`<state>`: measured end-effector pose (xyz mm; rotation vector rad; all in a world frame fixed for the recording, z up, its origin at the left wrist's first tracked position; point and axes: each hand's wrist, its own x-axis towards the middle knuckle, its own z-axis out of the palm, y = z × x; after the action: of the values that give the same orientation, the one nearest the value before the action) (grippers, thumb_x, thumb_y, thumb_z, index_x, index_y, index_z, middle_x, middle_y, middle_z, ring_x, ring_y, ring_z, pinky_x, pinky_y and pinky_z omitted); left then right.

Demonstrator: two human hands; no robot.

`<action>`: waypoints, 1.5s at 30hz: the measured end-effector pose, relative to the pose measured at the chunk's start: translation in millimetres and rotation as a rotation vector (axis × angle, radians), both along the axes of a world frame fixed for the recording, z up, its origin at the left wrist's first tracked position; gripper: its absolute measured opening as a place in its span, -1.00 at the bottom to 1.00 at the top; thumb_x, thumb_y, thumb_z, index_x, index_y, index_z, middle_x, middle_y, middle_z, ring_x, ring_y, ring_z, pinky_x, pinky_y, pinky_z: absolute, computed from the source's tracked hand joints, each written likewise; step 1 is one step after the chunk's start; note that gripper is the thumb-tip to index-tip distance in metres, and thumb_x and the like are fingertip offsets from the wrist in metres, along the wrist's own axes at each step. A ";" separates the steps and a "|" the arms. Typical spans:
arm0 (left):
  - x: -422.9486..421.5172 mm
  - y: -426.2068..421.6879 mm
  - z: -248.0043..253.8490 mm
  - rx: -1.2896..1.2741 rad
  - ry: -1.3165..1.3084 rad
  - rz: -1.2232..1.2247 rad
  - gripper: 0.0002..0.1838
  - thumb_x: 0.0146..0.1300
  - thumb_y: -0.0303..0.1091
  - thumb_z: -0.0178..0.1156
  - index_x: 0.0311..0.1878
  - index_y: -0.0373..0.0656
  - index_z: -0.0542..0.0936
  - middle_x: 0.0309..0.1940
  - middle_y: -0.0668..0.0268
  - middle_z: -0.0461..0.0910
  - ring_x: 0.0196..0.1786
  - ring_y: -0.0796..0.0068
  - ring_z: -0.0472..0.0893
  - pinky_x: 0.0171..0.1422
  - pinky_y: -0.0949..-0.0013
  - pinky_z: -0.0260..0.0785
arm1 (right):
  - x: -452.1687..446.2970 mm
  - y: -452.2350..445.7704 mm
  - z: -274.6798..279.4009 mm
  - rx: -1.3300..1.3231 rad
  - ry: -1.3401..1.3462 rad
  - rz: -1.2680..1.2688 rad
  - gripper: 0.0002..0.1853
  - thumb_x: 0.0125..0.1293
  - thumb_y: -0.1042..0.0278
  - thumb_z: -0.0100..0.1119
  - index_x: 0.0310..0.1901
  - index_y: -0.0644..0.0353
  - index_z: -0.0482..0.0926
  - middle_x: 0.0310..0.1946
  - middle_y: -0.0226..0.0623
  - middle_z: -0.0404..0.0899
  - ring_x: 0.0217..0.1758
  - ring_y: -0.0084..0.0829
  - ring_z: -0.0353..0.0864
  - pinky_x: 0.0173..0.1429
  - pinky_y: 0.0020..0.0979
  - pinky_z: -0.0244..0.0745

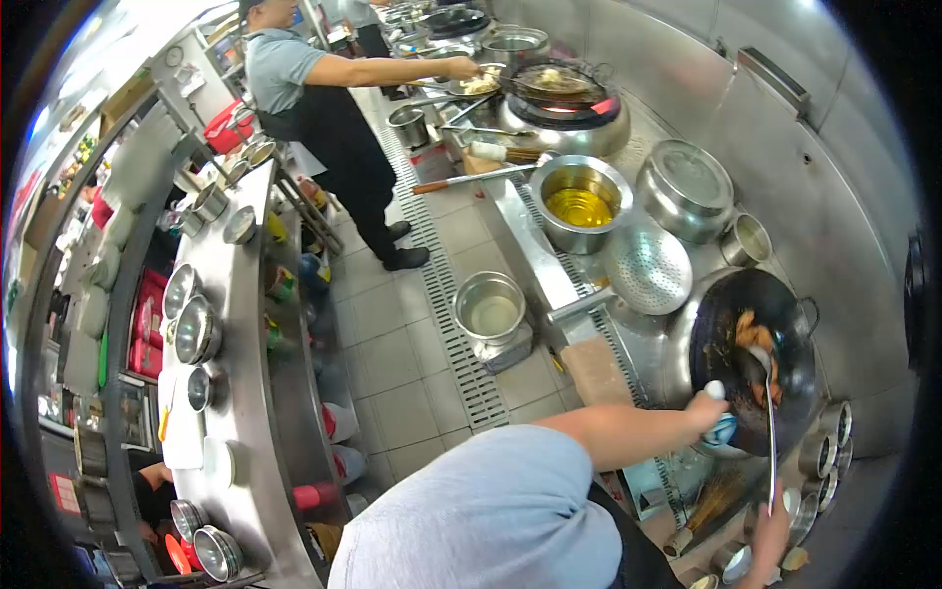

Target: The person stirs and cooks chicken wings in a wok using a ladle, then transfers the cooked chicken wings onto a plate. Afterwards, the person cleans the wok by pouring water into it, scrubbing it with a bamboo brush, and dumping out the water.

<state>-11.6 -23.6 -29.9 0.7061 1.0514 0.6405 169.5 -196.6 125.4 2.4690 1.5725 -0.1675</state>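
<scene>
My left hand (708, 412) is closed on a blue cloth (721, 430) at the near rim of a dark wok (731, 324). A pale, rounded end shows at the hand's top. My right hand (770, 525) grips the long handle of a metal ladle (771, 432) at the lower right. The ladle's bowl rests among orange-brown food pieces (754, 334) in the wok. Left of the wok lies a perforated strainer (649, 261), its handle pointing to the lower left.
A pot of yellow oil (581, 206), an upturned metal pot (685, 190) and a bamboo brush (711, 506) surround the stove. A co-worker (324, 108) works at another wok. A steel counter (240, 363) with bowls runs along the left.
</scene>
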 end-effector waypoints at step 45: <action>-5.9 39.2 3.8 -0.379 -0.161 -0.201 -0.72 0.30 -0.02 0.13 -0.09 0.02 0.54 -0.32 0.27 0.62 -0.25 0.28 0.62 -0.14 0.07 0.51 | -29.5 13.8 -60.4 0.248 0.250 -0.438 -0.46 0.43 0.19 -0.03 0.43 -0.13 0.24 -0.14 0.08 0.64 -0.11 0.06 0.64 -0.03 0.00 0.51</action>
<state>-17.5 15.6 -26.1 0.4144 0.9056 0.3056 140.0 -182.9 65.0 3.0665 1.1631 -0.3815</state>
